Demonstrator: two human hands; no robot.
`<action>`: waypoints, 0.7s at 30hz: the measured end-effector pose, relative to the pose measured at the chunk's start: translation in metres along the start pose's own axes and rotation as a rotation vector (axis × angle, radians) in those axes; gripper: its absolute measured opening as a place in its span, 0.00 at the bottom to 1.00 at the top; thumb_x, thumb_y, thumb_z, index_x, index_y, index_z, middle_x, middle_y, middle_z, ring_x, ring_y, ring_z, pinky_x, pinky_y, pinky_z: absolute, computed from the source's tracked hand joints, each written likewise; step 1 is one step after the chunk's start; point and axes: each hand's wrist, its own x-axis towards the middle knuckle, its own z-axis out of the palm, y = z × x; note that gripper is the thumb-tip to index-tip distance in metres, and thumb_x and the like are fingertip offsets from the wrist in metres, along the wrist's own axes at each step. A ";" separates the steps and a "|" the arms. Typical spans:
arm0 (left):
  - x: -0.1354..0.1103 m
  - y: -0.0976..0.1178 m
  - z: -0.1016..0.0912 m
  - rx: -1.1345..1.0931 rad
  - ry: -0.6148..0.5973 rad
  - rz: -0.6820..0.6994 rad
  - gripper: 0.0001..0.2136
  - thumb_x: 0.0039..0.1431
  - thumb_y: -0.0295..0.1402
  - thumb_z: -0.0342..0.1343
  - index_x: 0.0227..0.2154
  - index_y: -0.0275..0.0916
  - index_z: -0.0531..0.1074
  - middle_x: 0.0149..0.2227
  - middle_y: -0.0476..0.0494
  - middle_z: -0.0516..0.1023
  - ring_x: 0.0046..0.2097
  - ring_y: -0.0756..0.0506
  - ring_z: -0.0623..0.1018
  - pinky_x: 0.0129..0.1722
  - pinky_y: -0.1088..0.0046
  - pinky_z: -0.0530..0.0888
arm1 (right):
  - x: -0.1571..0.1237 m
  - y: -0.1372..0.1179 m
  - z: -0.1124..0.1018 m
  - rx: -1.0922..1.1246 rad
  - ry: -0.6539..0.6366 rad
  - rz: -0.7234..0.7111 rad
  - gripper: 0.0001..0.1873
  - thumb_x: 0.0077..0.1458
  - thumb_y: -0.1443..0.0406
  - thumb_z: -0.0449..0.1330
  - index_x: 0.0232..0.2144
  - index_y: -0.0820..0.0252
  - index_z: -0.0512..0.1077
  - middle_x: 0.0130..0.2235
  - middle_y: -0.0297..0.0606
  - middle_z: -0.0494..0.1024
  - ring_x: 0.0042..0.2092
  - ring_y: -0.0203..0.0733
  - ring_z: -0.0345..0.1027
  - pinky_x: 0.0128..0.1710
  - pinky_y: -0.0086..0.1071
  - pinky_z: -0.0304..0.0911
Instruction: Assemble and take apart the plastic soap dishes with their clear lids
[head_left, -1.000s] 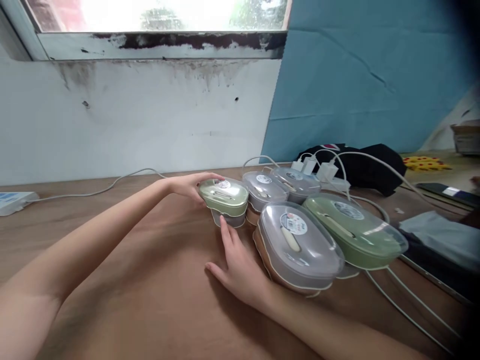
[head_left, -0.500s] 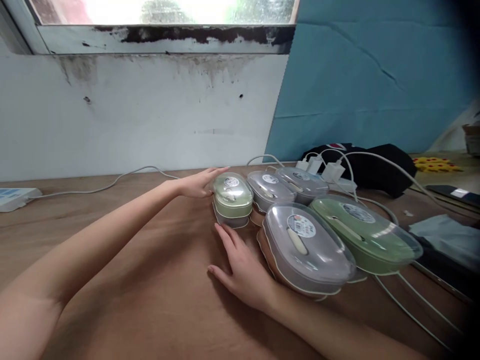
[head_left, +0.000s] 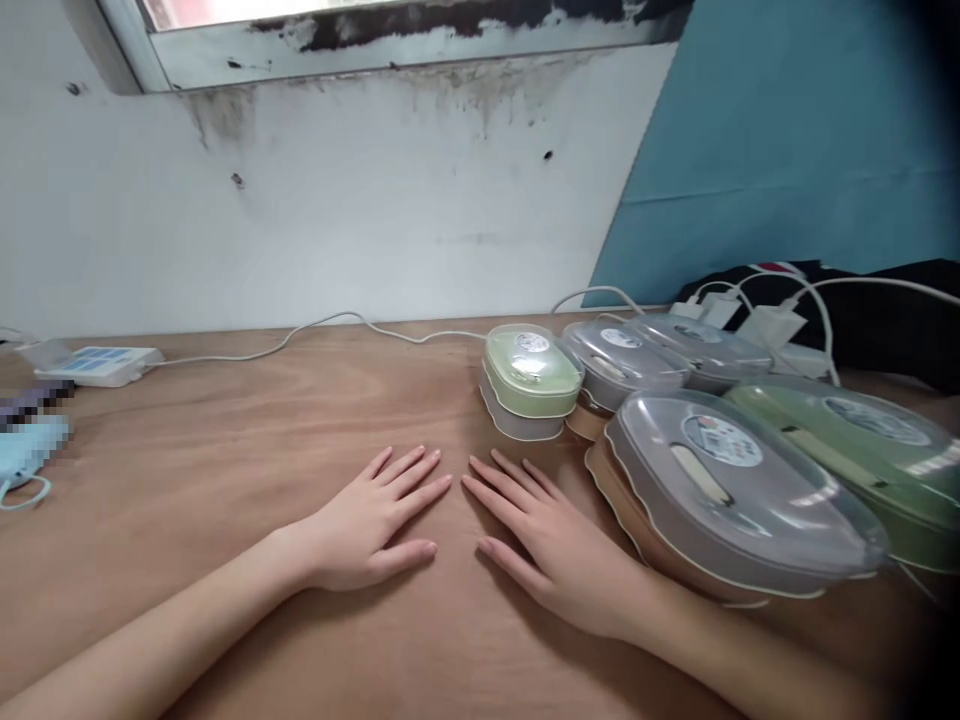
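Observation:
My left hand (head_left: 375, 525) lies flat on the wooden table (head_left: 247, 480), fingers spread, holding nothing. Beside it, my right hand (head_left: 551, 540) also rests palm down with its fingers apart. Just beyond the hands stands a small green lunch box (head_left: 532, 385) with a clear lid and a grey base, touched by neither hand. To the right of my right hand is a large grey lunch box (head_left: 742, 495) with a clear lid, a round label and a pale latch or utensil on top. A large green lunch box (head_left: 862, 440) stands beyond it.
Two more grey lunch boxes (head_left: 626, 360) (head_left: 701, 345) stand near the wall. White chargers (head_left: 772, 325) with cables and dark cloth (head_left: 889, 320) lie at the back right. A white power strip (head_left: 105, 365) sits at the left, its cable running along the wall.
My left hand has left the side of the small green lunch box and come down flat on the table. My right hand has spread out beside it. The view has swung left.

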 end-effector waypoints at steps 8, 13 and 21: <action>0.003 -0.003 0.002 -0.004 0.057 0.002 0.28 0.64 0.47 0.41 0.63 0.46 0.42 0.65 0.43 0.40 0.65 0.40 0.41 0.62 0.52 0.43 | 0.002 -0.003 -0.001 -0.052 -0.032 0.002 0.29 0.61 0.55 0.43 0.62 0.58 0.51 0.65 0.37 0.48 0.65 0.49 0.38 0.61 0.51 0.43; 0.003 -0.002 0.001 -0.010 0.050 -0.009 0.28 0.63 0.47 0.42 0.63 0.45 0.44 0.65 0.43 0.40 0.65 0.39 0.42 0.62 0.52 0.43 | 0.001 -0.002 -0.001 -0.022 -0.009 -0.011 0.29 0.61 0.55 0.44 0.61 0.57 0.52 0.64 0.38 0.50 0.65 0.49 0.38 0.61 0.52 0.44; 0.003 -0.002 0.001 -0.008 0.058 -0.006 0.28 0.63 0.46 0.42 0.63 0.45 0.45 0.65 0.42 0.40 0.65 0.39 0.42 0.62 0.51 0.44 | 0.000 -0.004 0.001 -0.023 0.024 0.023 0.27 0.61 0.57 0.45 0.61 0.54 0.53 0.64 0.38 0.52 0.64 0.51 0.41 0.60 0.54 0.46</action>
